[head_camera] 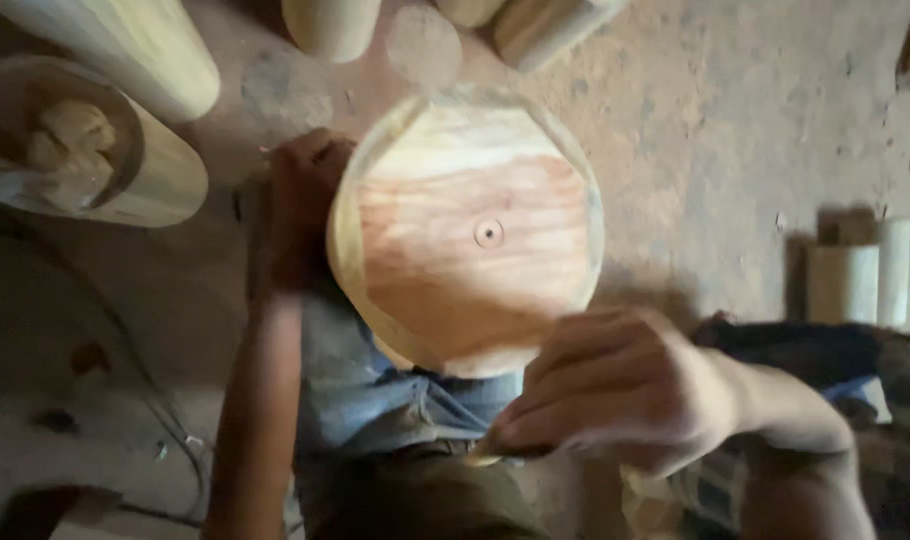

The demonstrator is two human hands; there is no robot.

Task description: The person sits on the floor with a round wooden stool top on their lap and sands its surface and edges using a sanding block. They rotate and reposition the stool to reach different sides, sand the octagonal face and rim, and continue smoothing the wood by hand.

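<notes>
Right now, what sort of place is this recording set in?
Probably a woodworking or wood-turning workshop. A round wooden block with a centre hole stands between the left hand and right hand; pale hollowed wooden cylinders lie on the dusty earthen floor.

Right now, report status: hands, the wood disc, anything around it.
Left hand grips the disc's left edge. Right hand closed at its near edge, contents unclear. Wood disc face up, small hole at centre. Wooden cylinders on the floor, left and behind.
</notes>
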